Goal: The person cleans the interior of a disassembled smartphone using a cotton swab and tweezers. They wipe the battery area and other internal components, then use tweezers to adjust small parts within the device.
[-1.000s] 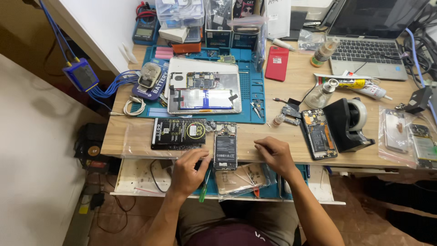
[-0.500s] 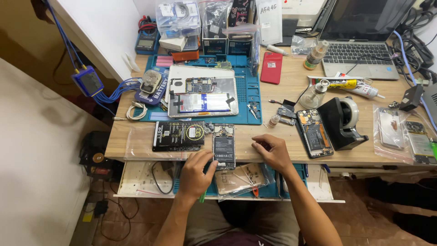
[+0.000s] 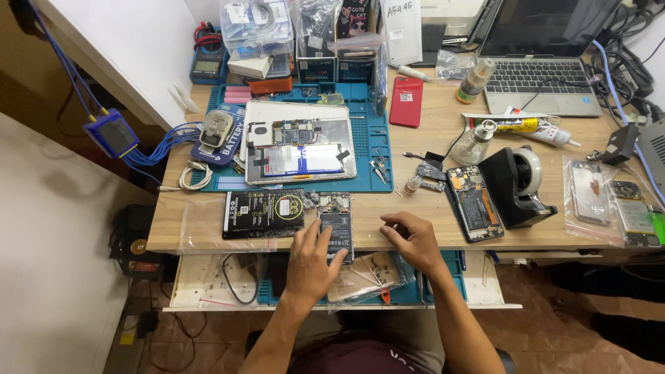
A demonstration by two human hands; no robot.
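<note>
Wooden table [image 3: 429, 221] with an opened phone [image 3: 337, 226] at its front edge, between two hands.

The left hand [image 3: 309, 262] lies on the phone's lower left side, fingers spread, steadying it; the right hand [image 3: 411, 239] rests just beside it on the table, fingers curled, holding nothing discernible. A black battery pack [image 3: 263, 213] lies left of the phone.

laptop [image 3: 537, 66]: 1 | tape dispenser [image 3: 516, 183]: 1 | red phone [image 3: 406, 101]: 1 | hands: 2
</note>
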